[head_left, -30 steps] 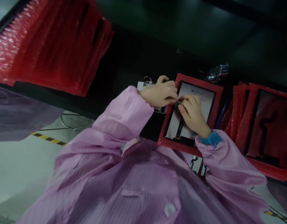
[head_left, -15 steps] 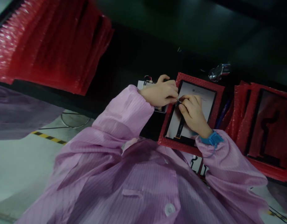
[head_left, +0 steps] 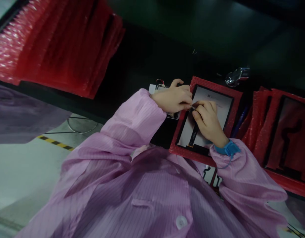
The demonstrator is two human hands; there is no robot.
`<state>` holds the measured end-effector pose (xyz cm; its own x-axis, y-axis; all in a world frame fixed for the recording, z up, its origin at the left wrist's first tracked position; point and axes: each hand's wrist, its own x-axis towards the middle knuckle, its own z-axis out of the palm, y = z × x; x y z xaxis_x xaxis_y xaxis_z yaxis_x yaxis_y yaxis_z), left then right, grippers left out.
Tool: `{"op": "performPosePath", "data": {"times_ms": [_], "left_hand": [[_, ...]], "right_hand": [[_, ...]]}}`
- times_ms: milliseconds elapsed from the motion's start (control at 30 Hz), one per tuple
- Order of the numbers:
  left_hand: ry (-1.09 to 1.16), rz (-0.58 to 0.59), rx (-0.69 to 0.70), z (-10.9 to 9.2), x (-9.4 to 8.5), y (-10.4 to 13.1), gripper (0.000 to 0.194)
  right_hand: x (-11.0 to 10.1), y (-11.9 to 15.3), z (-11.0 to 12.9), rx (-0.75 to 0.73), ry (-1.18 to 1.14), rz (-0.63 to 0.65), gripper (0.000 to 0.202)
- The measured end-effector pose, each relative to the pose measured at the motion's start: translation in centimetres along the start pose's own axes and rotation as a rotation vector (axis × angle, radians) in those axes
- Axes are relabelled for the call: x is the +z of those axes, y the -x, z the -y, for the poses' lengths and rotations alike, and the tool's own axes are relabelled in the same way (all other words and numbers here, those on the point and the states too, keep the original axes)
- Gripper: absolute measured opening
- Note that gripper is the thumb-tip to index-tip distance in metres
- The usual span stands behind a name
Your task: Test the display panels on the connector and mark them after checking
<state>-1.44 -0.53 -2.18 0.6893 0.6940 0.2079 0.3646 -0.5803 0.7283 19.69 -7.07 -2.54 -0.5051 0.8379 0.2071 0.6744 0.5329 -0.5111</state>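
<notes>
Head view: right hand [head_left: 208,120] pinches black ribbon [head_left: 194,133], left hand [head_left: 174,98] pressed together (contents hidden); red pouches [head_left: 65,49] flank both.

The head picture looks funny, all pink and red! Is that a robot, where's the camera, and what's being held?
No robot here: it's a person in a pink striped coat, wearing the camera on their head, looking down.

The left hand and right hand bring their fingers close together at the left edge of a pale rectangular panel with a black border. Whatever they pinch is too small to tell. A flat black strip lies on the panel, and red bubble wrap lies underneath.

Also on the dark tabletop is a big red bubble-wrap stack, on the picture's left.
</notes>
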Motion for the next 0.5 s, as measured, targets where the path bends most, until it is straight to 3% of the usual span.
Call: {"op": "performPosePath", "data": {"times_ms": [333,500], "left_hand": [[-0.168,0.087,0.054,-0.36,-0.56,0.31,0.019],[-0.193,0.073,0.058,-0.14,-0.6,0.48,0.019]], "right_hand": [[0.14,0.13,-0.09,0.0,-0.022,-0.003,0.033],[0.2,0.16,-0.12,0.005,-0.044,-0.006,0.034]]}}
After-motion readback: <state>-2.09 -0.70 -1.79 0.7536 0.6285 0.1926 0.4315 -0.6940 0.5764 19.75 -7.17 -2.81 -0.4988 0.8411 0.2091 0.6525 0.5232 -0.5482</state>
